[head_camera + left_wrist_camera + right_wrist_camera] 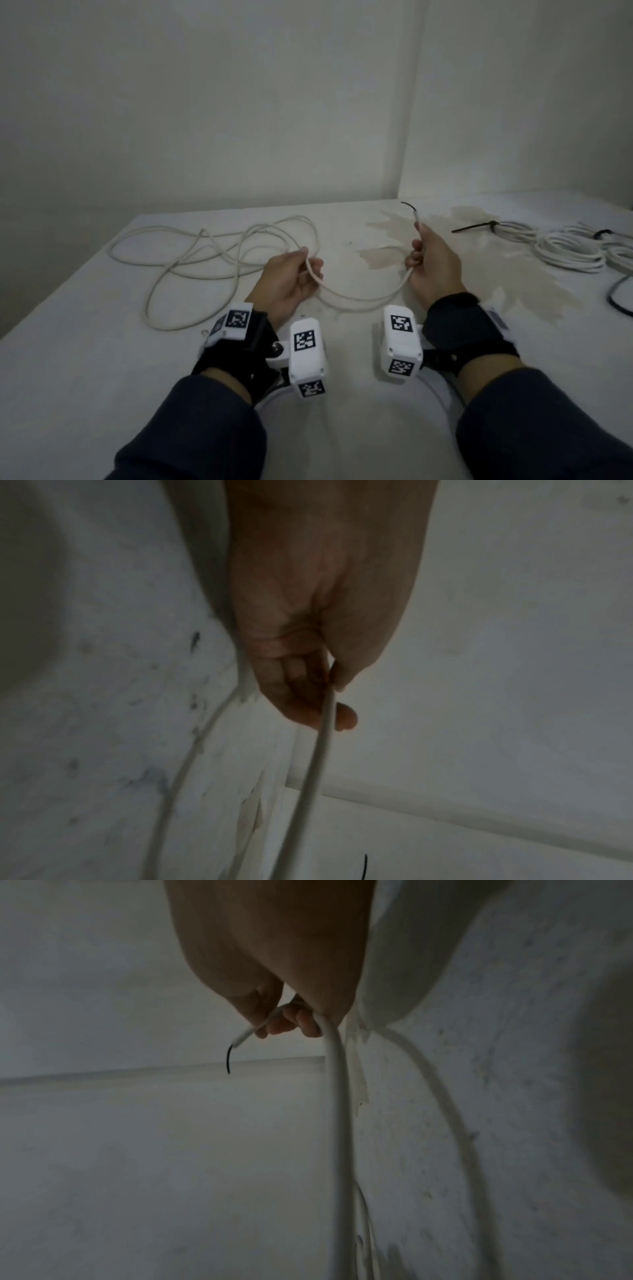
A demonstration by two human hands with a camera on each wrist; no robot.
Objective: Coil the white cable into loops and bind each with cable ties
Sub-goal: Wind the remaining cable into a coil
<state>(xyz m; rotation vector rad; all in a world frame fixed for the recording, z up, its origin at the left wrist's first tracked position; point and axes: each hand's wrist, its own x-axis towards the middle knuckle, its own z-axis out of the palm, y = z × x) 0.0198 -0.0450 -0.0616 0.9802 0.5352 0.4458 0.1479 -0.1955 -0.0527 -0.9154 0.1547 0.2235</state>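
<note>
A: Where is the cable (219, 253)?

B: Most of it lies in loose, tangled loops on the left half of the table (85, 342). From there it runs up into the left hand (291, 277), sags in a shallow arc between the two hands, and ends in the right hand (433, 263).

A: How does the left hand hold it?

B: Palm turned up, fingers curled loosely, the cable pinched between thumb and forefinger. In the left wrist view the cable (322, 745) passes over the fingertips (346, 719) and hangs down from them.

A: And the right?

B: The fingers are curled round the cable close to its end. The tip sticks up past the thumb, and a thin dark wire (408, 205) pokes out of the white sheath. The right wrist view shows the same: fingers (294, 1020) wrapped on the cable (337, 1123), with the short end and its dark wire (228, 1060) off to the side.

A: Anything else on the table?

B: Far right there are white coils (568, 251), one with a black tie (479, 226) whose tail points left. A dark cord (616, 298) curves at the right edge. A brownish stain (486, 274) spreads under and beyond the right hand.
</note>
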